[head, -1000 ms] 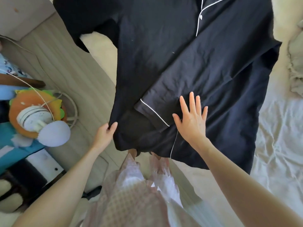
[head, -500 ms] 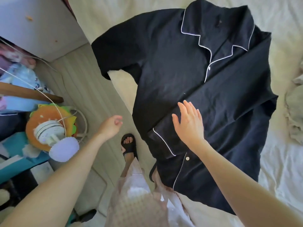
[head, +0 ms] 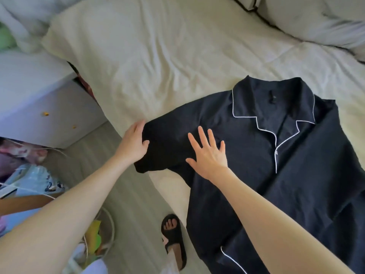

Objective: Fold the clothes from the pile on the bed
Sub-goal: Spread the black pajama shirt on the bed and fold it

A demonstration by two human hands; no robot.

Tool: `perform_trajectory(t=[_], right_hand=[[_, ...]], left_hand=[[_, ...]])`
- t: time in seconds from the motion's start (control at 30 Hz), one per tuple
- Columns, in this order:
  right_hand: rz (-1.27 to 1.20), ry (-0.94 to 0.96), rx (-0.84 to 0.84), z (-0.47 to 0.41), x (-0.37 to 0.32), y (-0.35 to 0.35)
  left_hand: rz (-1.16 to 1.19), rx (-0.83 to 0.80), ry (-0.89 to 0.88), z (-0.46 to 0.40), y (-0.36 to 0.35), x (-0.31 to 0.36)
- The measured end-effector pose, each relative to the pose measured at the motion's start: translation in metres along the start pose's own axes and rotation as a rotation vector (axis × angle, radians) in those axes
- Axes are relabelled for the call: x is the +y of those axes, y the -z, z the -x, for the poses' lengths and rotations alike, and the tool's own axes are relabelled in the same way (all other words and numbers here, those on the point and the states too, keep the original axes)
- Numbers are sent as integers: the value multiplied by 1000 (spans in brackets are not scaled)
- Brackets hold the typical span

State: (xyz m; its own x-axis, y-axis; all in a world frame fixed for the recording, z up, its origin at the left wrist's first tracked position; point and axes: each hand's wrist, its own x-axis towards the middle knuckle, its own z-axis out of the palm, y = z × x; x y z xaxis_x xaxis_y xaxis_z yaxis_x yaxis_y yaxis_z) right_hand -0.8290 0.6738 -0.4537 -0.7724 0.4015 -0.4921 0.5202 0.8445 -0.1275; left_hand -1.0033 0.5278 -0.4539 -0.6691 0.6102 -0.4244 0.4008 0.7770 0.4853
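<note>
1. The dark pyjama shirt [head: 266, 155] lies face up on the bed [head: 158, 56], collar toward the pillows, hem hanging over the bed's near edge above the floor.
2. The right hand [head: 207, 153] lies flat on the shirt's chest, just beside the armpit of the spread sleeve [head: 164, 143], fingers straight and fanned, gripping nothing.
3. The left hand [head: 134, 143] is at the cuff end of that sleeve, at the shirt's outer edge; its thumb lies over the cloth and the fingers seem to wrap the edge, though how firmly I cannot tell.
4. To do this step well, I would keep the flat palm pinning the body as an anchor, then carry the cuff across toward the button line in one sweep, so the crease falls straight from the shoulder.
5. Smooth outward from the collar before creasing; trapped ripples will set into the fold.
6. The fabric looks matte, thin and soft, faintly crinkled, likely to slip on the sheet.
7. White piping [head: 264, 129] traces the notched collar and the placket.
8. The sheet under the shirt is pale and rumpled.
</note>
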Motion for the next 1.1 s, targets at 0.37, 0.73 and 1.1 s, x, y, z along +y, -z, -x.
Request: perform_trajectory(t=[0.37, 0.73, 1.1], right_hand=[[12, -13, -60, -14, 5, -11], [-467, -103, -52, 19, -11, 30], [-1750, -704, 109, 189, 62, 23]], left_hand=[[-339, -236, 64, -31, 6, -29], [-274, -95, -39, 61, 47, -20], [147, -391, -284, 127, -23, 212]])
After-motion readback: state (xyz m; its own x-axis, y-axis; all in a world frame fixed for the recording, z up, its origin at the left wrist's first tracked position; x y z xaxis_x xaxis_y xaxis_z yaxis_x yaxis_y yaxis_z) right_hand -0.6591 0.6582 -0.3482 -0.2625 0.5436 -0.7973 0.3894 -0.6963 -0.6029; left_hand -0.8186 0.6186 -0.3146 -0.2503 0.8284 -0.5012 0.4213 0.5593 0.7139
